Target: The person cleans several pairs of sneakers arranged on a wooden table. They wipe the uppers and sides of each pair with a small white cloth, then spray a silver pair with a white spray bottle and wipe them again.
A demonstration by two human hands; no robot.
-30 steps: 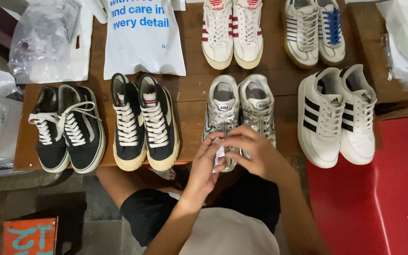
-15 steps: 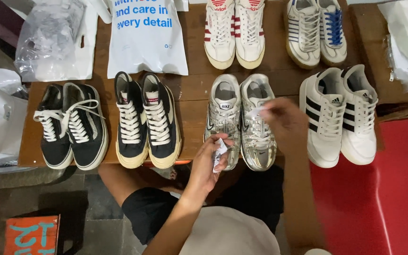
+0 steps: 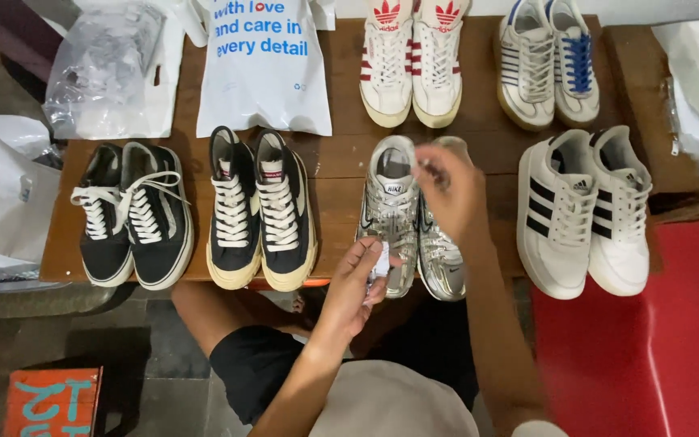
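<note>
Left hand (image 3: 359,279) pinches a small white packet (image 3: 379,263) at the toe of the silver pair (image 3: 410,214); right hand (image 3: 451,188) curls over that pair's right shoe opening, grip unclear. Wooden table (image 3: 341,162) holds six pairs: two black left of silver, one white-black right, two white behind, plus one white bag (image 3: 262,69).

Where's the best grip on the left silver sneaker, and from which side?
Probably the heel collar of the left silver sneaker, from above at the far end. Its opening faces up and is bare there, giving a rim to pinch. The toe is crowded by the left hand holding a small white packet; the right hand covers the other silver sneaker.
</note>
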